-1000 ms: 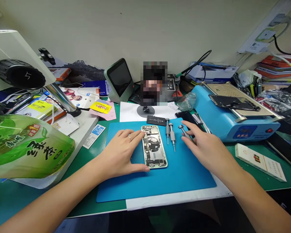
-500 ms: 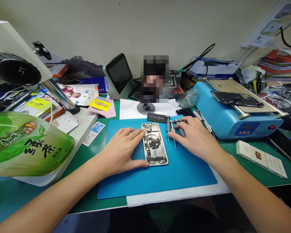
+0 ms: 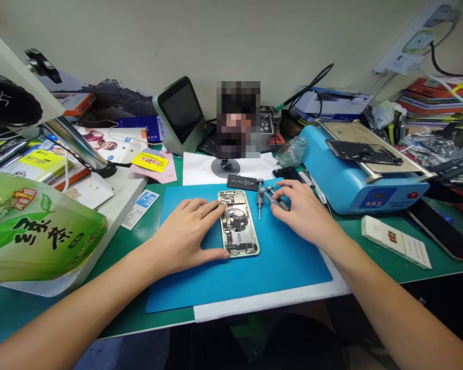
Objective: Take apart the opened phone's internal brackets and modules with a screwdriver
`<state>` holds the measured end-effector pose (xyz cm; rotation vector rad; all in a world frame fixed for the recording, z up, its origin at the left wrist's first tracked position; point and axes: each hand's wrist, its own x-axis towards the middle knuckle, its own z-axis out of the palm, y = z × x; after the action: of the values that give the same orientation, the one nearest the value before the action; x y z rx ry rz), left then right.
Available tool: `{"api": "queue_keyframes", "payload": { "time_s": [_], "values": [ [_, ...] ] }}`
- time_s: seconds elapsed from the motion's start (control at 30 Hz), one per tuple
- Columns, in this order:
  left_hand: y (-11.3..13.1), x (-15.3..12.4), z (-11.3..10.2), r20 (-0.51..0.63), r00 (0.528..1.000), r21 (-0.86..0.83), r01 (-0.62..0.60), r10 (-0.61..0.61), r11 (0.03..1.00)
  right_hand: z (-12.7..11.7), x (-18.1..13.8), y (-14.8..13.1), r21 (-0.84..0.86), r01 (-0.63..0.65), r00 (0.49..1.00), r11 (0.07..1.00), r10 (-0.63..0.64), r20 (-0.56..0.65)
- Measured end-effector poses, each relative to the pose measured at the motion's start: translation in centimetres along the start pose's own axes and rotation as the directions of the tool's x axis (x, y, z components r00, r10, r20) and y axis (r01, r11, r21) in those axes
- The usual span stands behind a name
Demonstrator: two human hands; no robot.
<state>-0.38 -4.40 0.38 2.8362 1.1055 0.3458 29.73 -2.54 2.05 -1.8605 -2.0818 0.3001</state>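
An opened phone [image 3: 239, 237] with its inner parts bare lies on the blue mat [image 3: 231, 280]. My left hand [image 3: 191, 231] is spread along its left edge, fingertips at the upper side and thumb by the lower corner, touching it. To the right of the phone, my right hand [image 3: 303, 208] has its fingers curled on a grey screwdriver [image 3: 281, 201]. Part of that screwdriver is hidden by the fingers. Another screwdriver [image 3: 260, 198] lies beside it, tip toward me. A black phone battery [image 3: 242, 182] rests just above the phone.
A blue heating machine [image 3: 343, 180] carries a detached screen [image 3: 364, 152] at the right, with a white box [image 3: 395, 241] before it. The microscope stand [image 3: 77, 146] and a green pouch [image 3: 42, 231] crowd the left. A glass jar [image 3: 291, 152] stands behind the mat.
The right hand has pulled in among the screwdrivers, and they now lie at different angles. The left hand stays against the phone. The whole view has shifted slightly.
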Motion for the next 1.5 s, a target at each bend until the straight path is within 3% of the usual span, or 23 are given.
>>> {"api": "queue_keyframes", "payload": {
  "time_s": [0.23,0.37,0.53,0.7,0.93,1.0,1.1,1.2,1.3,1.5],
  "values": [
    [0.0,0.0,0.2,-0.010,1.000,0.011,-0.013,0.013,1.000,-0.1,-3.6,-0.1,0.175,0.071,0.973,0.982,-0.030,-0.228],
    [-0.1,-0.2,0.6,-0.025,1.000,0.010,-0.006,0.006,1.000,0.5,-6.0,-0.2,0.266,0.334,0.879,0.904,-0.197,-0.435],
    [-0.2,-0.3,0.9,-0.023,1.000,0.006,0.001,-0.001,1.000,0.6,-7.3,-0.4,0.126,0.477,0.791,0.870,-0.363,-0.492],
    [-0.2,-0.3,0.8,-0.008,1.000,-0.009,0.012,-0.012,1.000,0.2,-7.5,-0.7,0.095,0.466,0.789,0.879,-0.365,-0.495],
    [-0.1,-0.3,0.7,-0.023,1.000,-0.026,0.010,-0.011,1.000,0.5,-7.4,-1.1,0.263,0.428,0.835,0.865,-0.266,-0.482],
    [0.0,-0.3,0.6,-0.021,1.000,-0.029,0.010,-0.011,1.000,0.4,-7.3,-1.3,0.320,0.350,0.881,0.880,-0.192,-0.433],
    [0.1,-0.1,0.5,-0.011,1.000,-0.017,0.006,-0.006,1.000,-0.3,-6.6,-1.7,0.379,0.142,0.964,0.915,-0.041,-0.262],
    [0.1,0.0,0.4,-0.005,1.000,0.009,-0.002,0.002,1.000,-1.2,-5.0,-2.3,0.223,-0.041,0.998,0.974,0.051,-0.039],
    [0.2,0.1,0.2,0.003,1.000,0.025,-0.009,0.009,1.000,-1.5,-3.4,-2.7,0.060,-0.060,0.988,0.996,0.051,0.143],
    [0.3,0.0,0.2,0.014,1.000,0.017,0.007,-0.007,1.000,-0.8,-1.7,-2.4,-0.036,0.023,0.969,0.999,-0.013,0.248]
  ]
}}
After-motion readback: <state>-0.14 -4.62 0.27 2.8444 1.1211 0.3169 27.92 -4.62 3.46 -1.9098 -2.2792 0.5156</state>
